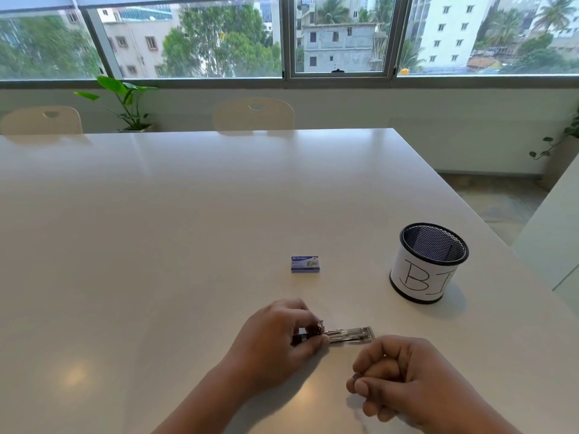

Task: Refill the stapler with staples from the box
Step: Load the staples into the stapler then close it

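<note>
At the table's (156,245) six o'clock, the left hand (275,336) grips the stapler (347,335), likely steadying its bared magazine for loading, while the right hand (398,374) is curled, its contents impossible to tell, and the box (305,264) lies at the stapler's twelve.

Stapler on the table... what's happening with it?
A person is refilling it. Their left hand grips the stapler, which lies opened out on the white table, its metal staple track pointing right. The right hand rests beside it, fingers curled; whether it holds staples is unclear. The small blue staple box sits farther back, apart from both hands, and a black mesh cup stands to the right.
</note>
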Demonstrator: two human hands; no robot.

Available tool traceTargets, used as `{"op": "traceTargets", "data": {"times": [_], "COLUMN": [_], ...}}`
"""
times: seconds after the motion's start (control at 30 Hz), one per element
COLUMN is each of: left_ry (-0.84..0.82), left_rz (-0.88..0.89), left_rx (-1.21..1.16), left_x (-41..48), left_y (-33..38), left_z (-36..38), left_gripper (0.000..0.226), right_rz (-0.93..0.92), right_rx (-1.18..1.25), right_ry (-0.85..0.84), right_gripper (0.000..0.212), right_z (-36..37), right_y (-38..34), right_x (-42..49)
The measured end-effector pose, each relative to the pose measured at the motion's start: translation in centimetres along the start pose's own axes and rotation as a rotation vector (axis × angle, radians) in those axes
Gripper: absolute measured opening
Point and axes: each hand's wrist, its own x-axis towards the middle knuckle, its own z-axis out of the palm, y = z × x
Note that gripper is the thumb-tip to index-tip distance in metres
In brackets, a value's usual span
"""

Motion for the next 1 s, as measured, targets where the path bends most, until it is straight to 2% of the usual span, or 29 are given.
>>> {"op": "traceTargets", "data": {"times": [0.1,0.23,0.27,0.47,0.53,0.63,0.83,1.0], "left_ry": [-0.026,-0.066,-0.075,-0.059,-0.053,-0.040,-0.023,-0.004], "left_rz": [0.003,0.022,0.030,0.076,0.084,0.094,0.142,0.158], "left_rx": [-0.029,-0.053,-0.060,-0.055,-0.064,-0.091,-0.173,-0.286], "left_x": [-0.7,-1.8,-2.1,-3.2,-3.3,-3.3,-3.4,-3.4], "left_y": [0.2,0.8,0.9,1.2,1.3,1.2,1.0,0.9], "left_z": [-0.3,-0.3,-0.3,-0.3,-0.3,-0.3,0.0,0.1], "left_gripper": [0.017,0.020,0.021,0.021,0.021,0.020,0.019,0.012], "right_rz": [-0.056,-0.087,-0.086,-0.084,-0.128,-0.232,-0.476,-0.474], "right_rx": [-0.015,-0.020,-0.033,0.004,0.005,-0.118,-0.544,-0.620], "right_ry": [0.010,0.033,0.031,-0.010,0.016,0.098,0.280,0.257], "right_gripper": [0.021,0.054,0.057,0.028,0.022,0.016,0.023,0.025], "right_z": [-0.2,-0.9,-0.9,-0.6,-0.4,-0.2,-0.1,-0.2], "right_y": [0.2,0.5,0.5,0.2,0.2,0.2,0.0,0.1], "right_x": [0.0,0.1,0.1,-0.3,-0.5,-0.6,-0.5,-0.5]}}
